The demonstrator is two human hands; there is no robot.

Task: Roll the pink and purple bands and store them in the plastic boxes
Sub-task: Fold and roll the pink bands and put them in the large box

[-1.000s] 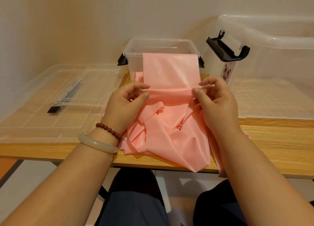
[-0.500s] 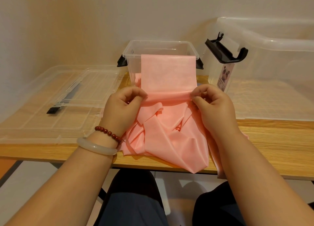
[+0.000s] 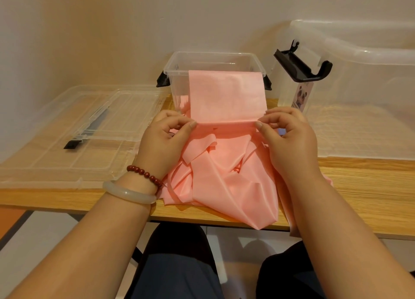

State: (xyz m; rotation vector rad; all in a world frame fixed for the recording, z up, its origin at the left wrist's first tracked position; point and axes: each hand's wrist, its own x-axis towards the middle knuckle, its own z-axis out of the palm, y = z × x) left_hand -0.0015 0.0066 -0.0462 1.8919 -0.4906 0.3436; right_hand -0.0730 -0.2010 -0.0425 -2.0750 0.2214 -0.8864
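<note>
Woodgrain desk (image 3: 370,186) stood against a plain cream wall (image 3: 112,29). On it the pink band (image 3: 226,96) hung from the small clear box (image 3: 175,61) down into a loose heap at the desk's front edge. Left hand (image 3: 164,139) and right hand (image 3: 289,139) each pinched one end of its rolled fold. A flat lid (image 3: 67,130) lay to the left, and a larger box (image 3: 359,51) stood to the right.

Left hand (image 3: 165,139), right hand (image 3: 289,137) pinch pink band (image 3: 226,96).

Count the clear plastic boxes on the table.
2. The small clear box stands at the middle back, the pink band draped over its front rim. The large clear box stands at the right, partly out of frame. The lid at left is not counted.
</note>
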